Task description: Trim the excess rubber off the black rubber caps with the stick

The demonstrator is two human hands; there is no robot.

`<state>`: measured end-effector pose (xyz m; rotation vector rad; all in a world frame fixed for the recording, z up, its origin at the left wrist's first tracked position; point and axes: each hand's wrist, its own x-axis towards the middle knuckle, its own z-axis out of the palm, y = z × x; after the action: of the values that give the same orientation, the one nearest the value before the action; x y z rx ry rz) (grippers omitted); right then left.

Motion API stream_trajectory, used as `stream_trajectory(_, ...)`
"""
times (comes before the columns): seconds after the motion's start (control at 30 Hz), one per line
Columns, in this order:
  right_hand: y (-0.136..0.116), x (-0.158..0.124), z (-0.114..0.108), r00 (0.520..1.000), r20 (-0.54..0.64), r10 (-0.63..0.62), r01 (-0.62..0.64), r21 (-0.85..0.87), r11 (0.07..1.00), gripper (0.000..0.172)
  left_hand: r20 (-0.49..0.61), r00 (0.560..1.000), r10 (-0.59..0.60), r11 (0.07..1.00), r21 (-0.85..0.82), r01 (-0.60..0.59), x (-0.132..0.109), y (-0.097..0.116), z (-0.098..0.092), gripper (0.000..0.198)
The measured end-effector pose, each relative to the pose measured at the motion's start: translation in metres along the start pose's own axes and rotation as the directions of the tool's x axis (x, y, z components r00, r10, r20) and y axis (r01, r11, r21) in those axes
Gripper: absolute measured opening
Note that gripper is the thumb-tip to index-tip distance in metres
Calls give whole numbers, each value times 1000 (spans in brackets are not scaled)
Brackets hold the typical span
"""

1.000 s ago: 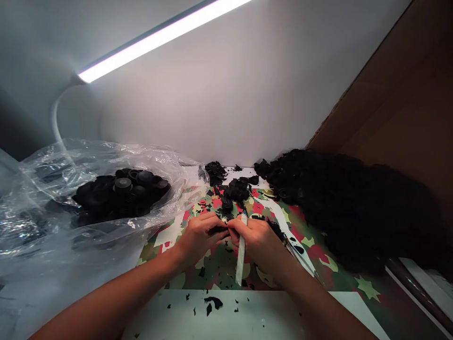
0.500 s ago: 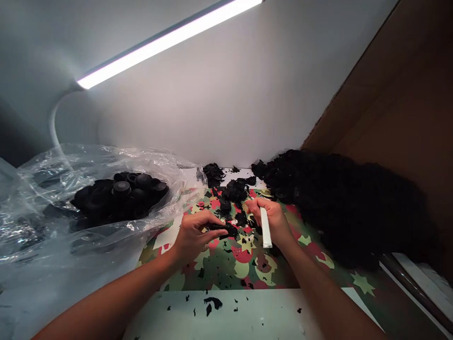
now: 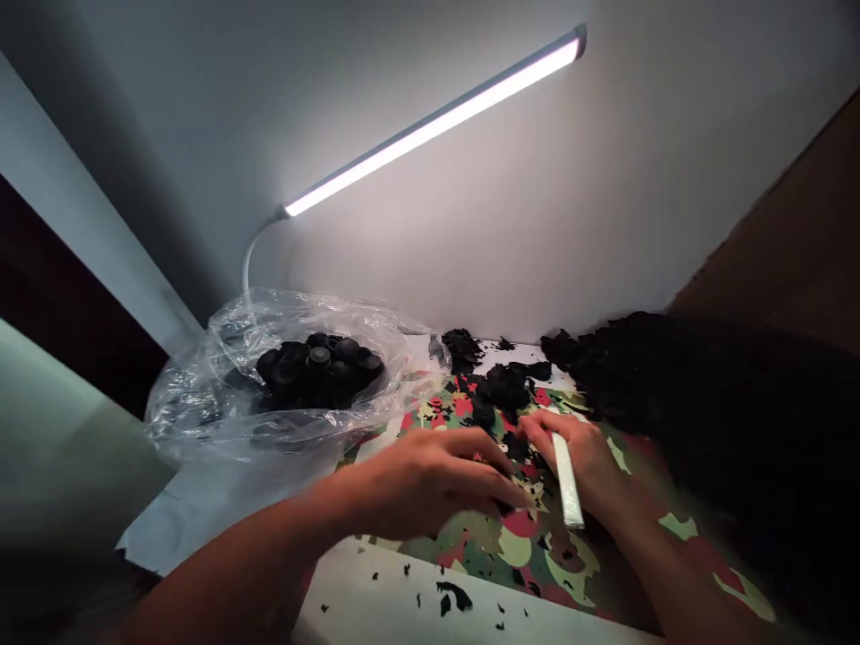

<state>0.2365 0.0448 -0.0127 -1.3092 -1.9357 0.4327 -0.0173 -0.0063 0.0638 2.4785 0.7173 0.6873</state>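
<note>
My right hand (image 3: 583, 461) is closed around a white-handled tool (image 3: 566, 481), whose handle runs down across the palm; the fingertips reach toward small black rubber pieces (image 3: 501, 391) lying on the camouflage-patterned mat (image 3: 530, 546). My left hand (image 3: 436, 479) hovers low over the mat with fingers curled together, slightly blurred; a dark bit seems to sit under the fingertips, but I cannot make it out. The two hands are apart.
A clear plastic bag (image 3: 269, 403) holding several round black caps (image 3: 315, 367) sits at the left. A big heap of black pieces (image 3: 705, 403) fills the right side. A lit lamp bar (image 3: 436, 121) hangs above. Black scraps dot the white board (image 3: 430, 609) in front.
The view has swung left. My hands parted, the right with the white tool going toward the black pieces; my left hand has moved right and lower over the mat.
</note>
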Motion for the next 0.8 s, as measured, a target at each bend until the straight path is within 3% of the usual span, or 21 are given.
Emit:
stream_trajectory(0.07,-2,1,2,997,2,-79,79,-27,997,25,-96,993,-71,916,389,103,-9,0,-32,42)
stream_trajectory(0.1,-3,1,3,996,6,-85,85,-23,996,26,-181,967,-179,826,507,247,-16,-5,-48,39)
stream_trajectory(0.17,-6,0,4,1000,-24,1,-1,-7,1000,32,-405,837,-368,572,611,547,-35,-22,-77,33)
stream_trajectory(0.2,-6,0,4,999,-33,41,-42,-9,999,37,-507,749,-427,427,617,661,-48,-32,-89,32)
stream_trajectory(0.27,-6,0,6,995,-54,79,-81,-29,996,45,-569,615,-545,215,614,759,-72,-50,-107,37)
stream_trajectory(0.3,-6,0,8,995,-53,87,-89,-40,995,43,-561,571,-599,168,609,775,-83,-58,-113,40)
stream_trajectory(0.33,-5,0,10,994,-51,93,-96,-51,994,39,-568,554,-608,149,605,783,-91,-62,-116,42)
stream_trajectory(0.37,-5,1,13,994,-44,99,-102,-62,993,32,-600,563,-568,153,595,789,-95,-64,-118,43)
stream_trajectory(0.43,-6,4,22,993,-31,113,-116,-93,989,18,-678,624,-387,246,577,779,-90,-57,-113,42)
stream_trajectory(0.53,-11,12,38,990,-34,136,-140,-138,981,15,-668,731,-135,577,547,606,-55,-33,-85,33)
stream_trajectory(0.6,-16,20,47,990,-40,137,-141,-139,980,25,-549,821,-157,815,397,422,-27,-20,-54,25)
stream_trajectory(0.67,-19,27,53,990,-45,135,-140,-115,984,31,-338,913,-230,932,194,306,-7,-19,-17,19)
stream_trajectory(0.73,-20,32,55,990,-43,135,-138,-64,988,32,-258,925,-280,944,104,314,3,-30,16,12)
stream_trajectory(0.8,-19,32,54,991,-30,132,-131,17,991,31,-330,878,-347,933,-25,360,5,-48,41,10)
